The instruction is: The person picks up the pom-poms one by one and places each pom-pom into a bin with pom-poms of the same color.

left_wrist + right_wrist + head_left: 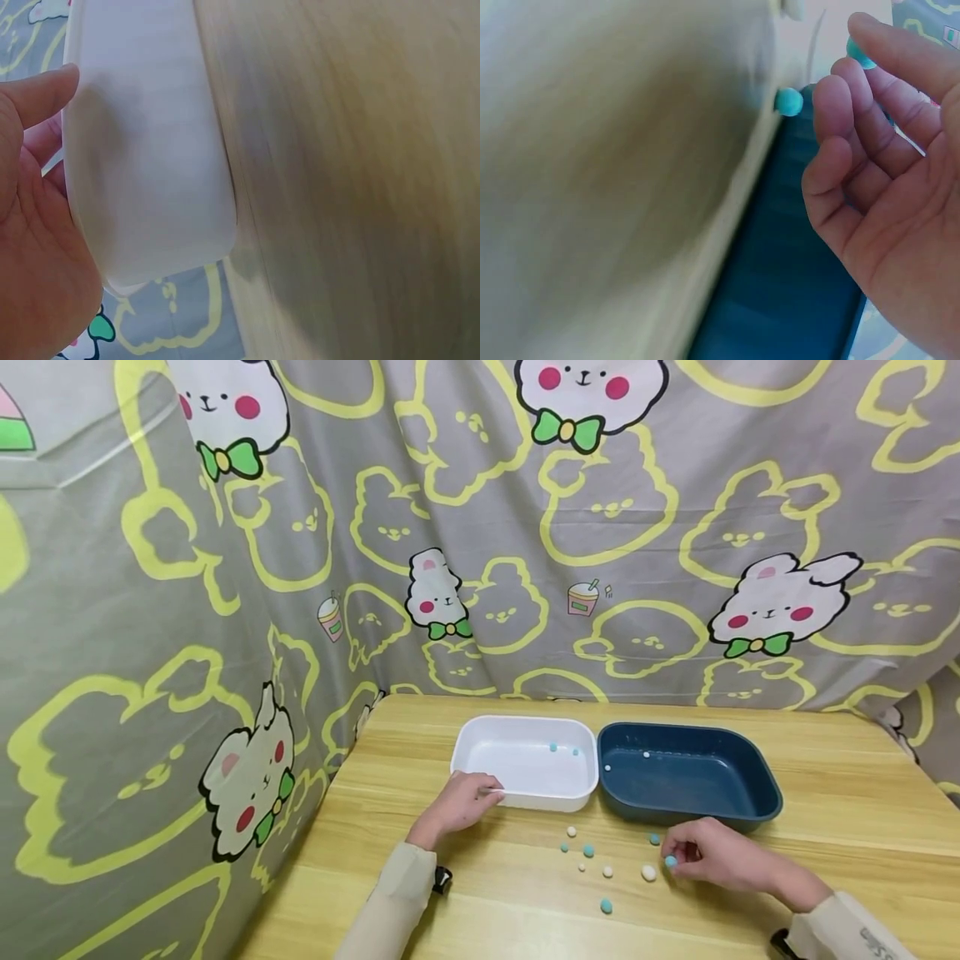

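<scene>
At its near left corner, a white plastic tub [517,767] has its rim gripped by my left hand [459,803]. In the left wrist view the thumb [56,91] lies on the outer wall and the other fingers go behind the rim. My right hand [716,857] pinches a small teal ball [671,862] between thumb and fingertips, in front of a dark blue tub [690,772]. Another teal ball [655,839] and a white ball [648,873] lie on the table close by. Two teal balls [553,747] are inside the white tub, two white ones [647,754] inside the blue.
Several more teal and white balls [588,851] are scattered on the wooden table [495,885] between the hands. The tubs stand side by side with rims meeting. A grey patterned curtain [517,635] hangs behind the table and along its left side.
</scene>
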Demonstrator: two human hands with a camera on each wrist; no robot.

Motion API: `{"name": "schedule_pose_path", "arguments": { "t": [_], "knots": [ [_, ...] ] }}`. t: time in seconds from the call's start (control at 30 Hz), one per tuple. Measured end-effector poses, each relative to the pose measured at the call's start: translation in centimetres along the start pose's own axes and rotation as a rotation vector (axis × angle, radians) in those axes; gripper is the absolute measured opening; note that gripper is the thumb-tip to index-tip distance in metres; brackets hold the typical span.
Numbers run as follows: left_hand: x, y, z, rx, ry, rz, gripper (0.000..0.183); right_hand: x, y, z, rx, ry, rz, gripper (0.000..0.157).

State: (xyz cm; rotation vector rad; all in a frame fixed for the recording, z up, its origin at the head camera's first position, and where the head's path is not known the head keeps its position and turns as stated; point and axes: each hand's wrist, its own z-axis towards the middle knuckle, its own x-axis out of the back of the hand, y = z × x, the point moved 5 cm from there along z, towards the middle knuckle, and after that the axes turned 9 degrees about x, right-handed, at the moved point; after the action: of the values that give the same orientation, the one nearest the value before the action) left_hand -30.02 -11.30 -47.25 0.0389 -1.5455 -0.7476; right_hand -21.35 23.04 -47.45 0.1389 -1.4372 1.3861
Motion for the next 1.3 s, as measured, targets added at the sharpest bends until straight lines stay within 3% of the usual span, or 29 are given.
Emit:
{"name": "schedule_pose_path", "arguments": {
  "t": [0.23,0.4,1.03,1.3],
  "knots": [
    [-0.1,0.0,0.1,0.006,-0.007,-0.005,0.018,0.6,-0.8,0.6,-0.012,0.005,0.012,0.007],
    [0.0,0.2,-0.1,-0.007,0.002,-0.012,0.019,1.0,-1.2,1.0,0.015,0.020,-0.020,0.009],
    [0.2,0.2,0.1,-0.022,0.009,-0.004,0.017,2.3,-2.7,4.2,-0.030,0.010,-0.103,0.014],
    [0.1,0.1,0.0,-0.010,-0.005,-0.005,0.018,2.8,-3.6,5.8,-0.051,-0.025,-0.116,0.005]
  ]
}}
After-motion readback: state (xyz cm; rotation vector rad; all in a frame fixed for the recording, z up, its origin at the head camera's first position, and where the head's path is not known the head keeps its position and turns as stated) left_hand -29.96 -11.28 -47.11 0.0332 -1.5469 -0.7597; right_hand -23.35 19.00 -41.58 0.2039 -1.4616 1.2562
